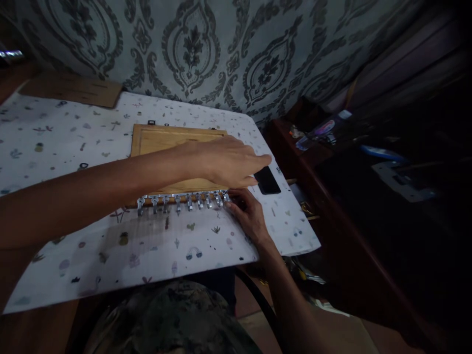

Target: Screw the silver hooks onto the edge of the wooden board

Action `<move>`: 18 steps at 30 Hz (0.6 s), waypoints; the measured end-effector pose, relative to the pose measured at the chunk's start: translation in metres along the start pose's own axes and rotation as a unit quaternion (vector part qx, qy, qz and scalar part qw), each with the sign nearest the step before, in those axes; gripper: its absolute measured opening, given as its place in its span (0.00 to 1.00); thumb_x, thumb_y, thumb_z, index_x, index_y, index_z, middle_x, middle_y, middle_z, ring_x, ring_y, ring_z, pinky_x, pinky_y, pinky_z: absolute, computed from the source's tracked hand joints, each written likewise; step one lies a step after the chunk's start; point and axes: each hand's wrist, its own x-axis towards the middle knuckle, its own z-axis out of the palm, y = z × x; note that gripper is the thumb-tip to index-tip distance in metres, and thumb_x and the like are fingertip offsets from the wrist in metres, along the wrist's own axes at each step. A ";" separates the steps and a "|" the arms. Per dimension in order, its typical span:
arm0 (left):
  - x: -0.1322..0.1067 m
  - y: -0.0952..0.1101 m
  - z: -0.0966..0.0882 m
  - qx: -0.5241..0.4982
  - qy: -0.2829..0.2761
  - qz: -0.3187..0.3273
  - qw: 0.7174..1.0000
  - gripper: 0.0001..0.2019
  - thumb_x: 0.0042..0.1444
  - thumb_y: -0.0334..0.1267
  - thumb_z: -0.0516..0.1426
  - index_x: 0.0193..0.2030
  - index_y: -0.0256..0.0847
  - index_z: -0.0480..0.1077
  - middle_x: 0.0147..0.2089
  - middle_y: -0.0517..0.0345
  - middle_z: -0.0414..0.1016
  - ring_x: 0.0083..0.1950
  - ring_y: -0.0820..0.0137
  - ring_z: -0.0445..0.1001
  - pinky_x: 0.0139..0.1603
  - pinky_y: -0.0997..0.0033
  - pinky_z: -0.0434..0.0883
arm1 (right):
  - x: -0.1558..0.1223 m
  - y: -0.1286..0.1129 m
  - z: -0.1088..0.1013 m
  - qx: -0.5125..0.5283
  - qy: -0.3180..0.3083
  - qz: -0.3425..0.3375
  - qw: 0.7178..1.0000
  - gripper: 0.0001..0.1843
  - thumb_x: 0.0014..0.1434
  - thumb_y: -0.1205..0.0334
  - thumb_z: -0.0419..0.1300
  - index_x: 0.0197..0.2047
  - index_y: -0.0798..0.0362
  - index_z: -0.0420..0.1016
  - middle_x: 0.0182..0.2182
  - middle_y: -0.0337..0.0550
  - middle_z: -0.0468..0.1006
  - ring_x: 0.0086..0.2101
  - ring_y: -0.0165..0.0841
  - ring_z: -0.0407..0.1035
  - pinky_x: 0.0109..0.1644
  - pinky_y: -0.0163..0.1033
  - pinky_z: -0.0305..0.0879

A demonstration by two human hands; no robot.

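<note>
A light wooden board with a raised border lies flat on the table. Along its near edge runs a row of curved silvery metal hooks. My left arm crosses over the board, and my left hand hovers above its right end, beside a black phone. The thumb and a finger of that hand are apart, with nothing visible between them. At the row's right end, my right hand has its thumb and fingers closed around the last hook; its fingertips are partly hidden.
A printed white cloth covers the table. Flat brown cardboard lies at the back left, against a patterned wall. Right of the table, a dark red cabinet carries a plastic bottle. Small dark metal fittings sit along the board's far edge.
</note>
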 end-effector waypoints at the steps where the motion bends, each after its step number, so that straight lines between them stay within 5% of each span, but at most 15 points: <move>1: -0.001 0.000 -0.002 -0.004 -0.013 -0.001 1.000 0.21 0.68 0.41 0.52 0.65 0.33 0.65 0.44 0.46 0.79 0.39 0.63 0.71 0.41 0.65 0.61 | 0.000 0.000 0.000 -0.002 -0.002 0.001 1.000 0.17 0.61 0.47 0.66 0.48 0.47 0.78 0.49 0.47 0.81 0.42 0.40 0.75 0.46 0.48 0.72; 5: -0.002 0.001 -0.006 -0.004 -0.048 -0.021 0.999 0.23 0.66 0.39 0.55 0.66 0.33 0.63 0.45 0.45 0.79 0.38 0.64 0.70 0.39 0.65 0.60 | 0.000 0.002 0.001 0.002 0.009 -0.006 1.000 0.18 0.60 0.46 0.67 0.47 0.47 0.79 0.50 0.48 0.80 0.44 0.41 0.75 0.48 0.48 0.73; 13: 0.004 -0.006 0.007 0.006 0.041 -0.003 0.999 0.16 0.69 0.44 0.55 0.50 0.33 0.75 0.40 0.46 0.79 0.37 0.65 0.70 0.41 0.66 0.58 | 0.001 0.004 0.001 0.003 0.006 -0.018 1.000 0.16 0.60 0.48 0.67 0.48 0.46 0.78 0.51 0.46 0.81 0.48 0.41 0.75 0.51 0.49 0.71; 18: 0.000 -0.009 0.010 -0.002 0.043 0.023 0.999 0.17 0.70 0.40 0.50 0.61 0.37 0.68 0.44 0.48 0.78 0.33 0.69 0.64 0.35 0.67 0.54 | 0.000 0.005 0.001 0.000 0.010 -0.012 1.000 0.17 0.60 0.46 0.67 0.48 0.47 0.78 0.51 0.47 0.80 0.44 0.40 0.75 0.46 0.47 0.72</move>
